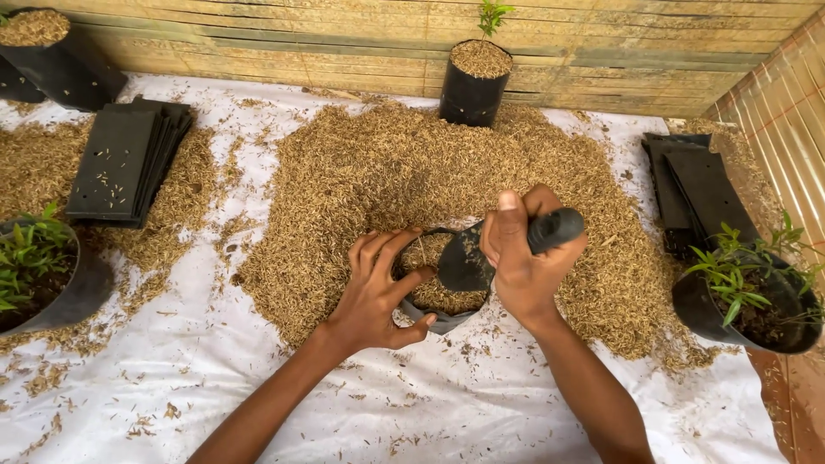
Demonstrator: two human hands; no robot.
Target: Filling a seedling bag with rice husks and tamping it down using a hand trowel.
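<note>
White sheeting [215, 378] is strewn with husks [361, 172]. Black grow bag [438, 296] sits mid-pile, rim spread by the open left hand [374, 296]; scoop [481, 253] gripped in the right hand [524, 258]. Best kept upright, filled evenly.

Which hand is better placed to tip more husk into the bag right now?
Probably the right hand: it grips the black trowel, whose blade sits over the open bag. The left hand is busy holding the bag's rim open beside the husk pile.
</note>
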